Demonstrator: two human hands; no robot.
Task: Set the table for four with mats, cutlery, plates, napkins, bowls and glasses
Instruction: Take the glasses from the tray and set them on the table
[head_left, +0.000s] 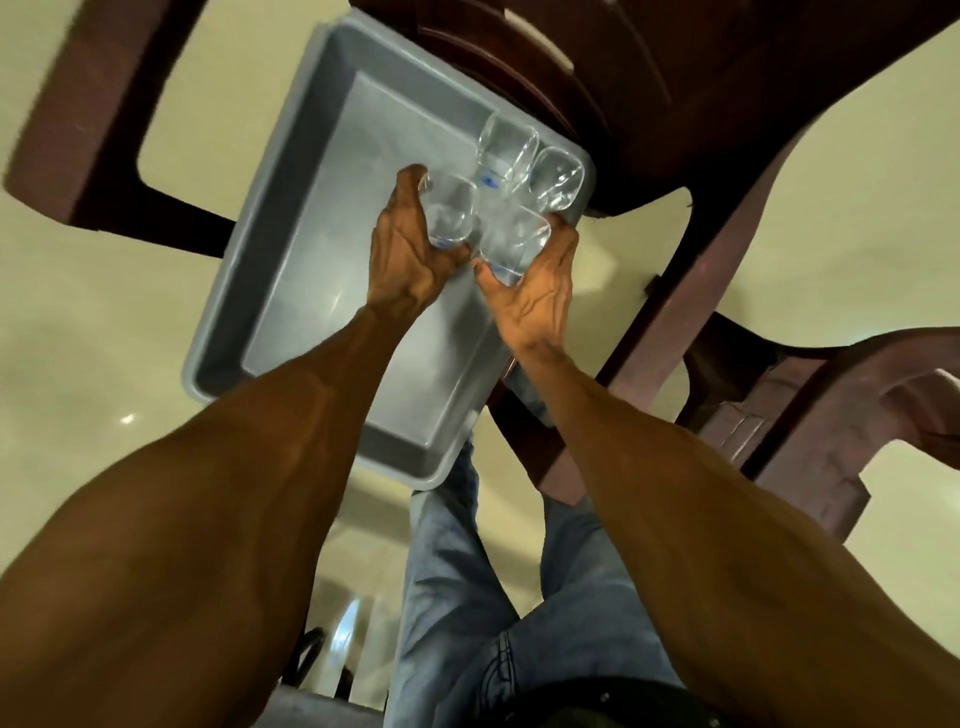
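Head view looks steeply down along two bare forearms that reach forward and converge over a grey plastic tub (291, 291). Four clear glasses sit clustered in the tub's far right corner. The left hand (410, 249) has its back to the camera, wrist slightly bent, its fingers (410, 176) curled round the near-left glass (449, 208), with the thumb under the glass's near side. The right hand (535, 296) mirrors it, knuckles turned outward, thumb and fingers wrapped round the near-right glass (514, 239). The two held glasses touch each other between the hands. Two further glasses stand just beyond them: the far-left glass (506, 143) and the far-right glass (556, 176), against the tub's wall. The tub rests on a dark brown plastic chair (675, 171) over a pale glossy floor (93, 322). Blue jeans (452, 597) show below between the arms.
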